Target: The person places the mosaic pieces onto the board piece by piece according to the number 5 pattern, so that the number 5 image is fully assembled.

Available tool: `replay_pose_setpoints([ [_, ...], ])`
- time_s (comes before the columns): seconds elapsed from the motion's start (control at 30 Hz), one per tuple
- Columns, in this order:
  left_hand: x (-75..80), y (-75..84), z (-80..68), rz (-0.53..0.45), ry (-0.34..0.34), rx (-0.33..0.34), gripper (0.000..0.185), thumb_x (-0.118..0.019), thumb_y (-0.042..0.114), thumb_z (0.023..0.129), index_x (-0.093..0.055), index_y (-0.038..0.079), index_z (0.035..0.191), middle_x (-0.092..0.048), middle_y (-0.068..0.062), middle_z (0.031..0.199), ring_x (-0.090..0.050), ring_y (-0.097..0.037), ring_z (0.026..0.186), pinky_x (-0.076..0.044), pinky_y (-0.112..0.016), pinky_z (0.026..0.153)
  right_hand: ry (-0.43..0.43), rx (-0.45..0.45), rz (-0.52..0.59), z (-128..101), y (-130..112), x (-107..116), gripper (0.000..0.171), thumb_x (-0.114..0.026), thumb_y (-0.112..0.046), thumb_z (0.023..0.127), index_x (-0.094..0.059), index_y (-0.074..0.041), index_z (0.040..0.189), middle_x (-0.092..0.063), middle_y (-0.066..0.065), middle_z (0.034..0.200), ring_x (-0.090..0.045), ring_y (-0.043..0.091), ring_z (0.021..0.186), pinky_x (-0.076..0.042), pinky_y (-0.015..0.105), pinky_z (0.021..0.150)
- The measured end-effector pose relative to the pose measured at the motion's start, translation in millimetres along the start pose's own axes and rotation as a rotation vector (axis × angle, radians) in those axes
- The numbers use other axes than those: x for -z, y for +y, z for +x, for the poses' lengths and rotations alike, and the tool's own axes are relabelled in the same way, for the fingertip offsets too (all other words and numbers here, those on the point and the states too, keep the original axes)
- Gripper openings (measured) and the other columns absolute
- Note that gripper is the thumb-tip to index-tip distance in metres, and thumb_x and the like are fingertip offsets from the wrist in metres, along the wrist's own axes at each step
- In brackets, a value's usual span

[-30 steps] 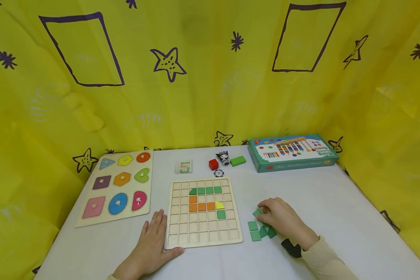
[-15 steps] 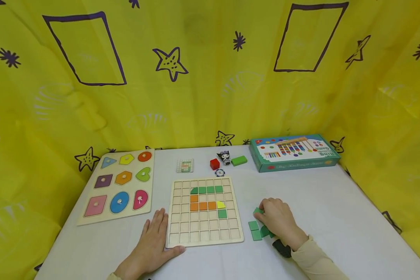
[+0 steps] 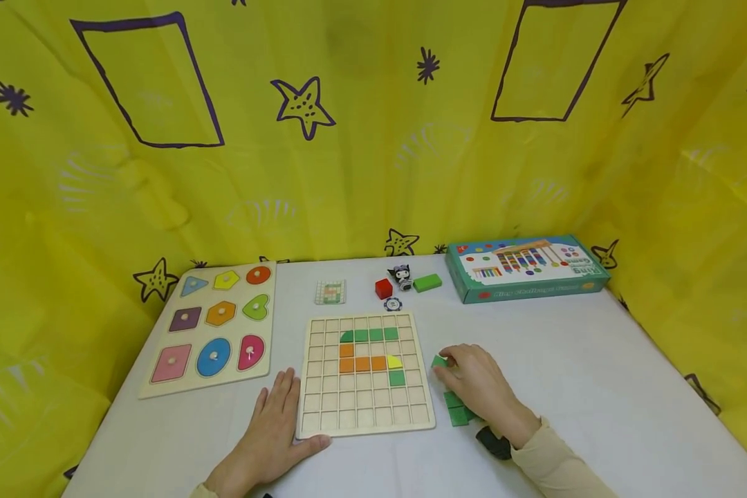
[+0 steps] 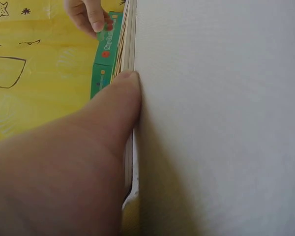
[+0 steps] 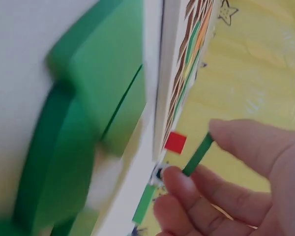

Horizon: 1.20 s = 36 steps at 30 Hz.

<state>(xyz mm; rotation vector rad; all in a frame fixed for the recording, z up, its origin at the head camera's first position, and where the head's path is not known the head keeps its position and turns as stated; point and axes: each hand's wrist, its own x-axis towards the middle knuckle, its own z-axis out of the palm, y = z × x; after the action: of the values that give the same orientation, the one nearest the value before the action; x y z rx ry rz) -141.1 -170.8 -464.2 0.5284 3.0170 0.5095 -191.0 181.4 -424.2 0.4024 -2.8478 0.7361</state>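
My right hand [image 3: 481,384] pinches a green square tile [image 5: 198,154] between thumb and fingertips, raised off the table just right of the wooden grid board [image 3: 364,401]. Several loose green tiles [image 3: 456,415] lie under and beside that hand, partly hidden by it; some show large in the right wrist view. Flat on the table, my left hand [image 3: 266,432] rests along the board's left side, its thumb at the near left corner. In the grid sit green tiles [image 3: 376,335], orange tiles [image 3: 362,364], one yellow rounded tile [image 3: 395,362] and a lower green tile [image 3: 397,377].
A small pattern card [image 3: 330,292] lies behind the board. Nearby are a red cube [image 3: 383,288], a figurine [image 3: 401,277], a poker chip [image 3: 393,304] and a green block [image 3: 427,282]. A shape puzzle [image 3: 268,366] lies left, a game box [image 3: 529,270] back right.
My right hand has picked up the green square tile from the loose pieces and moved left with it toward the board. My left hand stays in place.
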Motion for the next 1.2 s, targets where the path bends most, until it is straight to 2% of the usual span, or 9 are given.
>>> replay_pose_setpoints([
  [0.17,-0.9,-0.6,0.7,0.012,-0.014,0.007,0.113,-0.050,0.078,0.081,-0.027,-0.011,0.148,-0.019,-0.025,0.157,-0.010,-0.039,0.145,-0.012,-0.062,0.111,-0.059,0.082,0.025,1,-15,-9,0.020,-0.078,-0.021,0.084,-0.073,-0.006,0.096,-0.063,-0.004,0.085,-0.055,0.014,0.081,-0.048,0.033,0.071],
  [0.3,-0.7,-0.6,1.0,0.012,-0.011,0.004,0.113,-0.051,0.077,0.081,-0.027,-0.011,0.148,-0.019,-0.025,0.156,-0.011,-0.039,0.145,-0.012,-0.062,0.111,-0.111,0.184,0.010,1,-23,-16,0.020,-0.078,-0.022,0.085,-0.072,-0.007,0.098,-0.060,-0.004,0.088,-0.054,0.013,0.083,-0.049,0.033,0.073],
  [0.4,-0.4,-0.3,1.1,0.009,-0.012,0.004,0.113,-0.052,0.077,0.081,-0.027,-0.011,0.148,-0.019,-0.025,0.156,-0.011,-0.039,0.145,-0.013,-0.062,0.111,-0.135,0.229,0.018,1,-28,-20,0.022,-0.078,-0.021,0.085,-0.072,-0.007,0.100,-0.060,-0.003,0.091,-0.054,0.013,0.084,-0.050,0.033,0.075],
  [0.57,0.7,0.6,1.2,0.016,-0.022,0.009,0.113,-0.052,0.077,0.081,-0.027,-0.011,0.148,-0.019,-0.025,0.156,-0.011,-0.039,0.145,-0.013,-0.062,0.111,-0.162,0.245,0.057,1,-35,-25,0.017,-0.081,-0.020,0.082,-0.069,-0.013,0.092,-0.061,-0.008,0.089,-0.055,0.010,0.083,-0.049,0.032,0.075],
  [0.73,2.2,0.7,1.1,0.023,-0.038,0.012,0.114,-0.051,0.078,0.081,-0.027,-0.011,0.148,-0.019,-0.025,0.156,-0.011,-0.040,0.144,-0.012,-0.062,0.111,-0.160,0.313,-0.013,0,-38,-29,0.017,-0.082,-0.023,0.080,-0.066,-0.017,0.082,-0.059,-0.010,0.083,-0.054,0.010,0.080,-0.045,0.031,0.069],
  [1.0,1.4,-0.6,1.5,0.021,-0.050,0.015,0.114,-0.048,0.079,0.081,-0.026,-0.011,0.148,-0.018,-0.025,0.157,-0.009,-0.040,0.145,-0.011,-0.062,0.111,-0.130,0.352,-0.089,0,-39,-33,0.016,-0.083,-0.025,0.079,-0.068,-0.019,0.080,-0.059,-0.010,0.081,-0.053,0.010,0.078,-0.041,0.027,0.063],
  [1.2,0.0,-1.6,1.7,0.016,-0.044,0.012,0.114,-0.048,0.079,0.081,-0.025,-0.010,0.149,-0.018,-0.025,0.157,-0.009,-0.039,0.145,-0.011,-0.062,0.111,-0.130,0.351,-0.086,0,-38,-33,0.015,-0.082,-0.025,0.080,-0.069,-0.019,0.082,-0.059,-0.010,0.082,-0.052,0.010,0.077,-0.040,0.026,0.063],
])
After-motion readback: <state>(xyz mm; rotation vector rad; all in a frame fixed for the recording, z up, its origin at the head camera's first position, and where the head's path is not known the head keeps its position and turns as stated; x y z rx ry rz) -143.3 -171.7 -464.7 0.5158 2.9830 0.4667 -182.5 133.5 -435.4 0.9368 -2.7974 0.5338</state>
